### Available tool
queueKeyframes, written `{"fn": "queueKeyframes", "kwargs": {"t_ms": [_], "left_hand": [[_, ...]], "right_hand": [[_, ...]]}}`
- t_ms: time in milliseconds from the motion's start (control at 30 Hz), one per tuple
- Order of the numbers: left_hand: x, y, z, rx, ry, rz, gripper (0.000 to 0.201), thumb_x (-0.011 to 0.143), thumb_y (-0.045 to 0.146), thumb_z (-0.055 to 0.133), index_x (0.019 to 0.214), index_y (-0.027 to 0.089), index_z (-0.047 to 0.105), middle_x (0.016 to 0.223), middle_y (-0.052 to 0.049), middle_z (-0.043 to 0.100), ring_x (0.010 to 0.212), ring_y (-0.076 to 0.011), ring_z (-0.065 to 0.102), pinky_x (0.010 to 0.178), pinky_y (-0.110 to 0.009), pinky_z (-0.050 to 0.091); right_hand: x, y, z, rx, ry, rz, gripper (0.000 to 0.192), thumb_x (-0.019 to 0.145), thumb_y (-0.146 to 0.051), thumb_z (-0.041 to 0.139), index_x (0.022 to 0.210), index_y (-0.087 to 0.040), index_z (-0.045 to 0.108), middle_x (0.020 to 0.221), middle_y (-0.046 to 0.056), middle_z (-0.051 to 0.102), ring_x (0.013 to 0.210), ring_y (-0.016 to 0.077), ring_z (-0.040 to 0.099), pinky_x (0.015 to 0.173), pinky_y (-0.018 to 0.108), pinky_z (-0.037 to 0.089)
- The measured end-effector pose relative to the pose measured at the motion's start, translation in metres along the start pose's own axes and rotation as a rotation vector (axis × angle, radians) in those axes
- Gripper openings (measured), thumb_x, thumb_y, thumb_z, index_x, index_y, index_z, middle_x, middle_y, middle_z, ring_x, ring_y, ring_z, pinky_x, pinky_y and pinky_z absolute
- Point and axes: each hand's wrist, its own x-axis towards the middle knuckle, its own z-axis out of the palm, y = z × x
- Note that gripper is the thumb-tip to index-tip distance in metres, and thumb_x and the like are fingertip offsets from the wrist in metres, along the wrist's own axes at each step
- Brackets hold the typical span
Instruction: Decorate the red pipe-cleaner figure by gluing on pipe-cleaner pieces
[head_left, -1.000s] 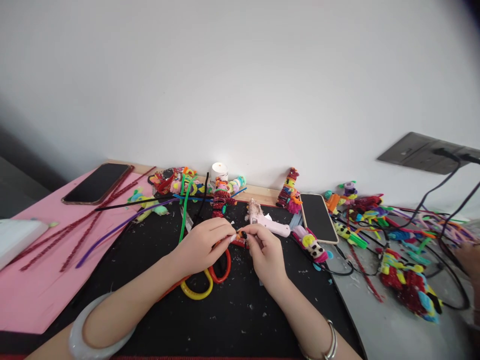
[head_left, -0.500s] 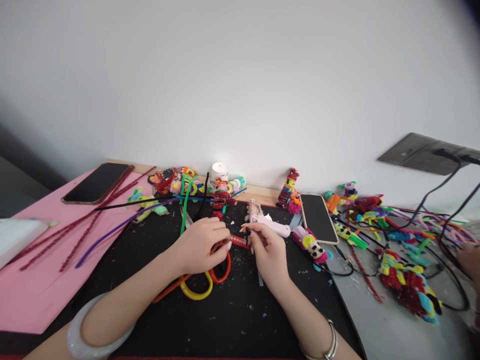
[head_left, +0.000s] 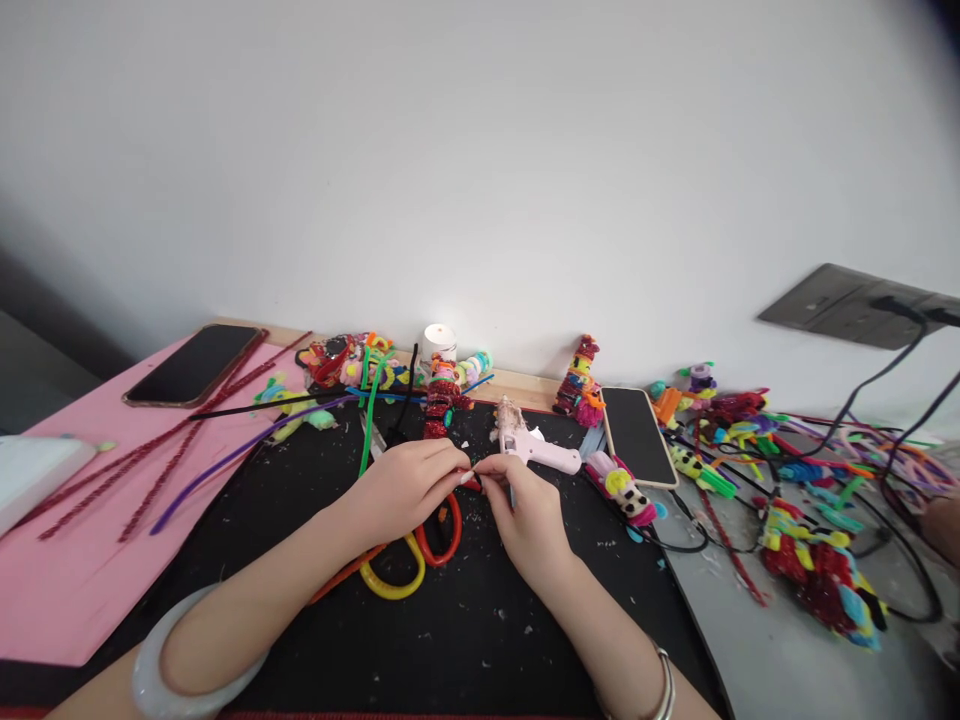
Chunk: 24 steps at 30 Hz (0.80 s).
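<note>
- Fingertips of both hands meet on a small red glittery craft piece (head_left: 471,478), pinched over the black mat (head_left: 450,640); half a second ago the hands were apart with the piece stretched between them.
- Left hand (head_left: 405,490) curls shut on the piece's left end; right hand (head_left: 525,505) pinches its right end, other fingers folded.
- Closing that gap suggests the piece is being pressed or twisted together.
- Yellow-and-red loop-handled scissors (head_left: 412,560) lie under the left hand.
- Pink hot-glue gun (head_left: 536,448) rests just beyond the fingers.
- Dark phone with pale case (head_left: 636,435) lies further right.
</note>
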Motion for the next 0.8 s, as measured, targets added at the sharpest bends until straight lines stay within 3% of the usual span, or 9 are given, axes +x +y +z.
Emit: {"fn": "queueKeyframes", "kwargs": {"t_ms": [233, 433, 533, 667, 800], "left_hand": [[0.000, -0.005, 0.001, 0.072, 0.010, 0.081, 0.023, 0.095, 0.018, 0.040, 0.093, 0.016, 0.062, 0.085, -0.006, 0.066, 0.081, -0.0180, 0.062, 0.076, -0.029, 0.049], [0.004, -0.018, -0.006, -0.096, 0.373, -0.280, 0.020, 0.093, 0.022, 0.043, 0.089, 0.016, 0.061, 0.086, -0.005, 0.066, 0.083, -0.0181, 0.061, 0.078, -0.030, 0.048], [0.008, -0.023, -0.007, -0.233, 0.414, -0.415, 0.022, 0.091, 0.029, 0.045, 0.086, 0.016, 0.062, 0.086, -0.005, 0.065, 0.080, -0.0182, 0.060, 0.072, -0.029, 0.047], [0.013, -0.024, -0.008, -0.477, 0.359, -0.568, 0.026, 0.089, 0.038, 0.047, 0.087, 0.018, 0.062, 0.085, -0.003, 0.066, 0.079, -0.0192, 0.061, 0.072, -0.028, 0.047], [0.017, -0.025, -0.011, -0.528, 0.254, -0.564, 0.027, 0.087, 0.041, 0.048, 0.082, 0.019, 0.062, 0.082, -0.002, 0.066, 0.080, -0.0204, 0.061, 0.074, -0.029, 0.046]], "right_hand": [[0.001, 0.002, -0.002, 0.006, -0.009, -0.010, 0.014, 0.088, -0.015, 0.049, 0.094, -0.022, 0.059, 0.085, 0.003, 0.069, 0.074, 0.0148, 0.065, 0.070, 0.025, 0.052], [0.013, 0.023, -0.022, -0.331, 0.241, 0.012, 0.035, 0.076, -0.003, 0.041, 0.106, -0.017, 0.056, 0.102, 0.011, 0.064, 0.098, 0.0254, 0.056, 0.086, 0.039, 0.045], [0.019, 0.037, -0.029, -0.522, 0.164, 0.171, 0.044, 0.068, -0.001, 0.043, 0.108, -0.014, 0.055, 0.115, 0.015, 0.059, 0.106, 0.0304, 0.050, 0.088, 0.043, 0.041], [0.019, 0.045, -0.030, -0.597, -0.041, 0.317, 0.051, 0.066, -0.003, 0.043, 0.113, -0.017, 0.054, 0.117, 0.013, 0.056, 0.103, 0.0289, 0.051, 0.083, 0.040, 0.039], [0.019, 0.045, -0.030, -0.643, -0.119, 0.334, 0.050, 0.068, -0.011, 0.048, 0.117, -0.018, 0.054, 0.111, 0.012, 0.056, 0.100, 0.0298, 0.050, 0.081, 0.041, 0.037]]}}
